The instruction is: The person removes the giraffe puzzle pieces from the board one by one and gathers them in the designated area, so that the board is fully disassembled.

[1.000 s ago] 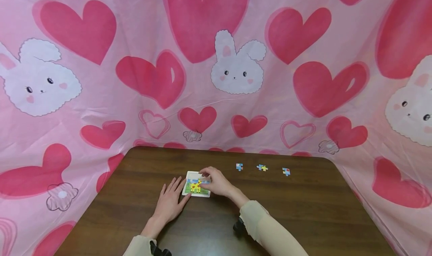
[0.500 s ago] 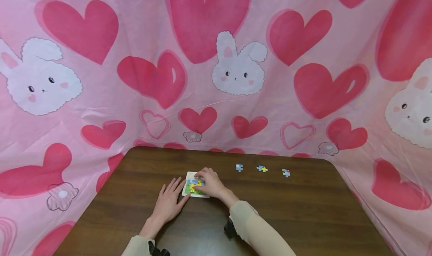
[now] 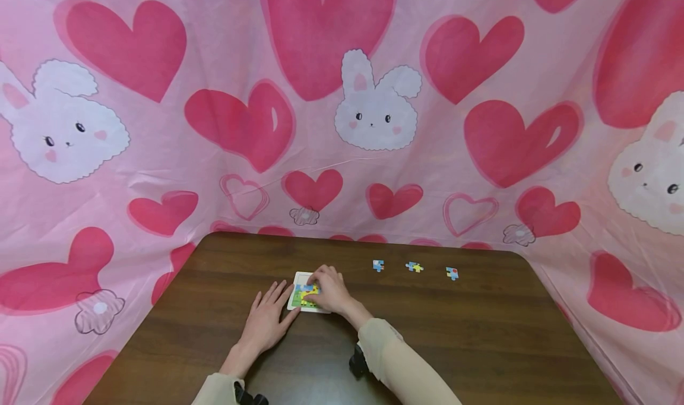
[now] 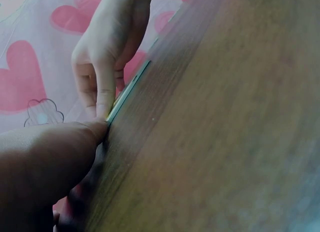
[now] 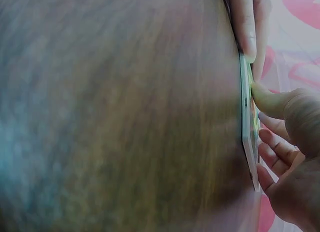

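The white tray (image 3: 301, 277) lies on the bench (image 3: 454, 345), with blue, green and yellow puzzle pieces (image 3: 303, 295) inside. My left hand (image 3: 265, 322), fingers straight, steadies its left edge. My right hand (image 3: 332, 293) bends over the tray, thumb at the pieces; I cannot tell whether it pinches one. Three loose pieces (image 3: 414, 267) lie apart, beyond my right hand.

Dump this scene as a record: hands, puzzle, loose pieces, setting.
left hand: fingers spread, at the left side of the puzzle tray
right hand: over the tray, thumb touching the picture; grip on a piece unclear
puzzle: white rim, partly covered
loose pieces: three, apart: blue-white, blue-yellow, blue-red
table: dark wood
backdrop: pink, hearts and rabbits
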A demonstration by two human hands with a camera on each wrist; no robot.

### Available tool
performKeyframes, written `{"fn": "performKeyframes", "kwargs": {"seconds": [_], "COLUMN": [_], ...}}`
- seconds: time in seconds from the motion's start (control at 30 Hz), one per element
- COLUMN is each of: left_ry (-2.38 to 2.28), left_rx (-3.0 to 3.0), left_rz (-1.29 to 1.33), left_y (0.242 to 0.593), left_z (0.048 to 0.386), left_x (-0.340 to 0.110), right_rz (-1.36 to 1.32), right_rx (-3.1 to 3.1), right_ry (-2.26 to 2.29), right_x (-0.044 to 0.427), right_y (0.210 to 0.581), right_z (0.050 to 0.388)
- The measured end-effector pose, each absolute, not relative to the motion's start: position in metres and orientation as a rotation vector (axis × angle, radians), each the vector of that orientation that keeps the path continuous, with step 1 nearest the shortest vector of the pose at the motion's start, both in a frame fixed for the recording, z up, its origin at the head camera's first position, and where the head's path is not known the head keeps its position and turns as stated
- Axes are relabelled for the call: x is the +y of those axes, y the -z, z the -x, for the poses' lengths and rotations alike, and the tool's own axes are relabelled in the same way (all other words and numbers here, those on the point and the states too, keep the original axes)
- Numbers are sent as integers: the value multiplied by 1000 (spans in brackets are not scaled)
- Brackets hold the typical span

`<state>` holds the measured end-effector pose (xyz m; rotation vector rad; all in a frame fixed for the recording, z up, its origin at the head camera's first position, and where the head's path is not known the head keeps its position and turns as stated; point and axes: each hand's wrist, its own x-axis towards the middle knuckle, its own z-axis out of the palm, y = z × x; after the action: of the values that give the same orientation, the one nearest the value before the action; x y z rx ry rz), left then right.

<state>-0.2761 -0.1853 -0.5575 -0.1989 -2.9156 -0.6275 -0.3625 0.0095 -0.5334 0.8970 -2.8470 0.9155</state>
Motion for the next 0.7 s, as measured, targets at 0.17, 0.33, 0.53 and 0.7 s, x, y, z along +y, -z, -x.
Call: {"fn": "performKeyframes", "kwargs": {"seconds": [0.17, 0.33, 0.53, 0.7], "left_ry": [623, 625, 626, 637], "left_rx": [-2931, -2936, -2936, -2935], "left_rz": [193, 193, 191, 191], "left_y": [557, 556, 558, 557], "left_z": [275, 274, 274, 274], "left_x": [-186, -186, -186, -186], "right_rz": [-873, -857, -851, -829], "right_rx": [-2845, -2856, -2857, -2840], "right_ry": [-922, -915, -931, -986], "right_x": [7, 6, 4, 3], "right_y": [535, 536, 536, 537], "right_z": [362, 362, 360, 359]}}
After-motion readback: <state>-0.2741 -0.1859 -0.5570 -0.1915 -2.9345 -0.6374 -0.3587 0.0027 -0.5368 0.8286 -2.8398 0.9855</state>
